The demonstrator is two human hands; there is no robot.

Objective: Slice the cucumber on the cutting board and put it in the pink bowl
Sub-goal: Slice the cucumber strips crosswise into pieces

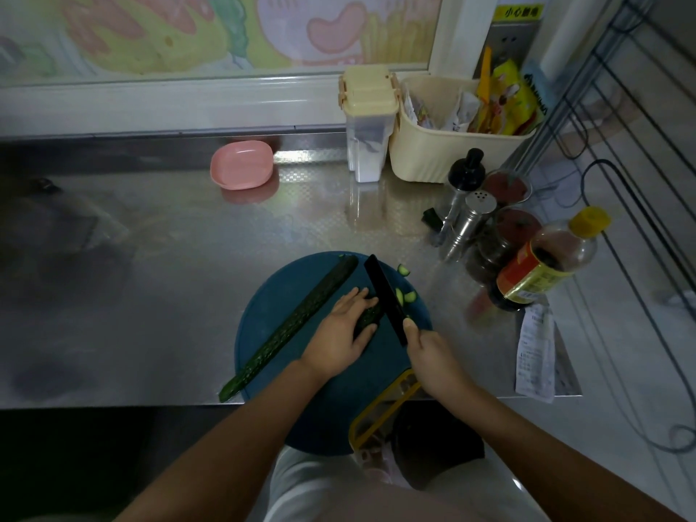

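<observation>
Head view shows you at the blue round cutting board (260,318), which sits at the near edge of the shiny counter (169,276), close to your body so you can reach it.

Your left hand (339,333) lies over the short cucumber piece (367,317). The fingers go across its far side and the thumb is tucked on its near side, so the piece is held between them. That stops it from rolling while you cut.

Your right hand (433,356) is wrapped tight around the handle of the black knife (380,284). The blade points away from you and rests on the right end of the short piece, just beside your left fingertips. That spot looks right for the next thin cut, but your fingers are very close to the blade, so mind them.

A few green slices (408,296) lie on the board to the right of the blade. They fall there because you cut from that end.

The long cucumber half (297,322) lies slanted on the left side of the board, out of the way. Its near end pokes over the board's edge.

The pink bowl (241,165) waits far back on the counter, to the left and well apart from the board. I see no slices in it, so I think most of the job is yet to come.
</observation>
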